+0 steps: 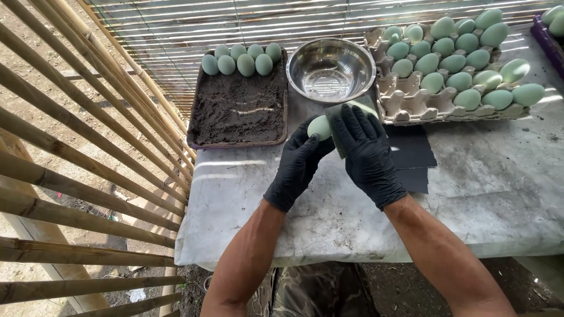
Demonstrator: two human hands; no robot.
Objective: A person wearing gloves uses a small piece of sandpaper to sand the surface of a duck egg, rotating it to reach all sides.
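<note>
Egg (319, 126) held over the desk (470, 194) between two black-gloved hands

Left hand (298, 161) has its grip closed round the pale green egg; right hand (365, 151) grips a green scrubbing pad (352, 111) pressed to it; steel bowl (331, 68) just behind; soil tray (238, 105) left; egg carton (411, 103) right.

Two black-gloved hands are in view, the left hand (296, 164) and the right hand (365, 154); one pale green egg (319, 127) and one dark scouring pad (339, 117) sit between them; seven eggs (241, 58) stand at the far end of one tray of dark mud (238, 111); one steel bowl (331, 69) stands beside it; about twenty eggs (464, 58) fill one stack of cardboard egg cartons (411, 108); a few dark sandpaper sheets (411, 155) lie on one table (470, 199).
</note>
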